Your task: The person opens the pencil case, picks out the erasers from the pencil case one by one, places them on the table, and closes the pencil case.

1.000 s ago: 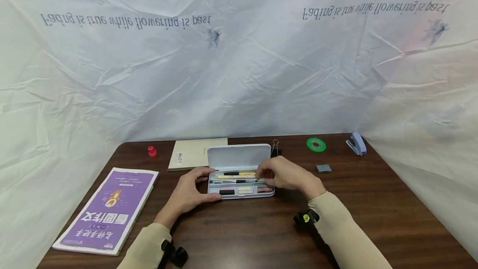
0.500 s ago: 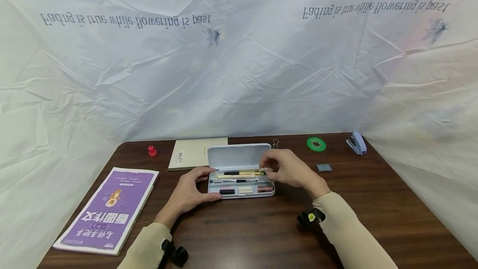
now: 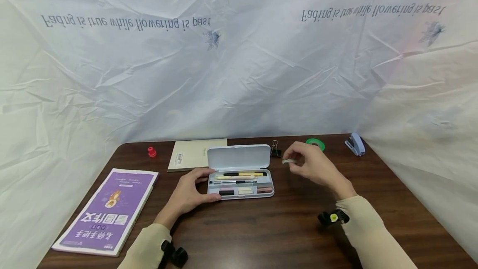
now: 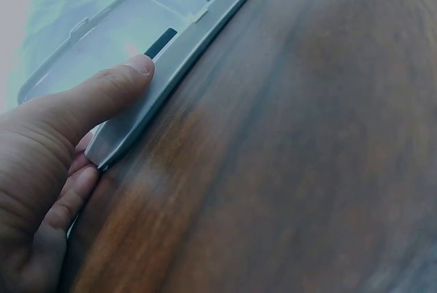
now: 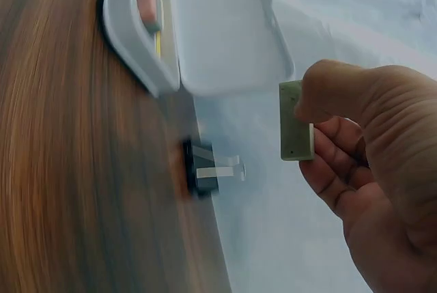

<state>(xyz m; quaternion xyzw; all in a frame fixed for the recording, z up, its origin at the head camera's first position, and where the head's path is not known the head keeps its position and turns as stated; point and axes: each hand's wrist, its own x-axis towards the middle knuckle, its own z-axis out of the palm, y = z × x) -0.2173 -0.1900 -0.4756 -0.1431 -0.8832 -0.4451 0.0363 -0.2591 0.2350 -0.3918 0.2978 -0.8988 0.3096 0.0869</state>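
Note:
An open white pencil case [image 3: 246, 197] lies on the table with its lid raised at the back. In it are a yellow-and-black pen [image 3: 244, 174], a clear pen with a black grip [image 3: 233, 182], and small blocks at the front, among them a white one [image 3: 245, 190]. My left hand [image 3: 192, 188] grips the case's left end, thumb on the front rim and fingers round the back. To the right of the case, my right hand [image 3: 313, 167] pinches a small green rectangular eraser-like block [image 5: 293, 139] between thumb and fingers, raised over the table.
Behind the case are a cream notebook [image 3: 190, 152] and a black binder clip [image 3: 276, 152]. A green tape roll [image 3: 316, 142] lies partly behind my right hand, with a blue stapler [image 3: 355, 144] farther right. Left are a purple book [image 3: 108, 211] and a red cap-like piece [image 3: 151, 151].
My right hand has lifted the green block from the right end of the pencil case and carried it rightward. The left hand keeps its place on the case.

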